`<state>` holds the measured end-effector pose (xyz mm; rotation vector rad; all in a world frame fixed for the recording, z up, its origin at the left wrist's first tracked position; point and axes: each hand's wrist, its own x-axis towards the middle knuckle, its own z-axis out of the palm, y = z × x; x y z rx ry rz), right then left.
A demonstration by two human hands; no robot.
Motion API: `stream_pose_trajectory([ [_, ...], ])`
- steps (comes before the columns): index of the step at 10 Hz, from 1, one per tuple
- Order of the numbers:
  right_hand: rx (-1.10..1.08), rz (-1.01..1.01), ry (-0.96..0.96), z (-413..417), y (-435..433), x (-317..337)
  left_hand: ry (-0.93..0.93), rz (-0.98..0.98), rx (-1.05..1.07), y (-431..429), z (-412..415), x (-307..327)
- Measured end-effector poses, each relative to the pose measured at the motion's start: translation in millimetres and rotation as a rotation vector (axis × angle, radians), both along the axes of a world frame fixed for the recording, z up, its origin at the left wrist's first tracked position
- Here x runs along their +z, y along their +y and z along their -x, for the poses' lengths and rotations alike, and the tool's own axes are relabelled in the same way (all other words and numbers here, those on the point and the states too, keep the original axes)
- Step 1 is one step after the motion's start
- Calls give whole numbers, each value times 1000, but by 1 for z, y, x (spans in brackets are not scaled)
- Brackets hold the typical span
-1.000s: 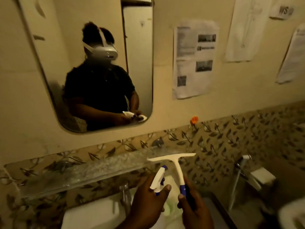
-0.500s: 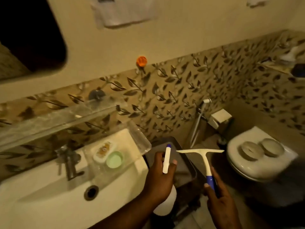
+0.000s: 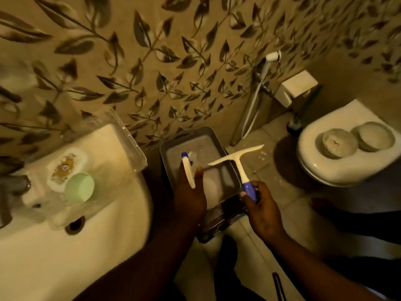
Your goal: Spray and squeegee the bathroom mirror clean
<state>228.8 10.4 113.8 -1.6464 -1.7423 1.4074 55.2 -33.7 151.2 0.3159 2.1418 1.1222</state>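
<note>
View has dropped fast: a sec ago the mirror filled the upper left w/ the person reflected in it, half a sec ago only its dark corner showed, now it's out of frame altogether. Head points down at the floor btwn the white ceramic sink [image 3: 121, 213] and the white toilet [image 3: 338, 166].

Left hand [image 3: 191, 192] is closed around the white spray bottle w/ blue nozzle tip [image 3: 188, 170]; bottle body is hidden under the hand. Right hand [image 3: 262, 210] grips the blue handle of the cream T-shaped squeegee [image 3: 237, 160], blade up and tilted. Both tools hang over a grey rectangular tub [image 3: 227, 157] on the floor beside the sink.

Prob means mirror work is over or paused, tools headed for the tub. Can't confirm mirror is clean.
</note>
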Motion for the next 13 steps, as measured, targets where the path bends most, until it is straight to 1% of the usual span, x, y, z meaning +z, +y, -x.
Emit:
stream_pose_trajectory([
  [1,91,-19,-31,23,24,-32,84,51,147,28,22,-22],
  [2,156,-82,-98,49,45,-61,177,99,176,45,41,-52],
  [3,200,-73,-55,79,57,-82,194,154,187,54,52,-79],
  [4,269,-18,-24,110,66,-111,147,150,282,60,60,-101],
  [5,295,32,12,130,76,-137,71,148,384,60,67,-116],
  [6,316,98,14,142,84,-153,76,133,411,60,72,-132],
  [7,278,131,-3,152,91,-166,104,112,381,61,75,-143],
  [8,294,109,-40,158,95,-178,129,106,340,62,74,-148],
  [10,357,6,-297,156,96,-191,183,62,219,57,69,-154],
  [11,421,-29,-407,147,92,-188,177,63,186,54,69,-150],
  [12,332,-118,-382,134,81,-182,197,98,146,54,69,-140],
  [13,233,-172,-228,110,61,-167,139,107,148,52,62,-125],
])
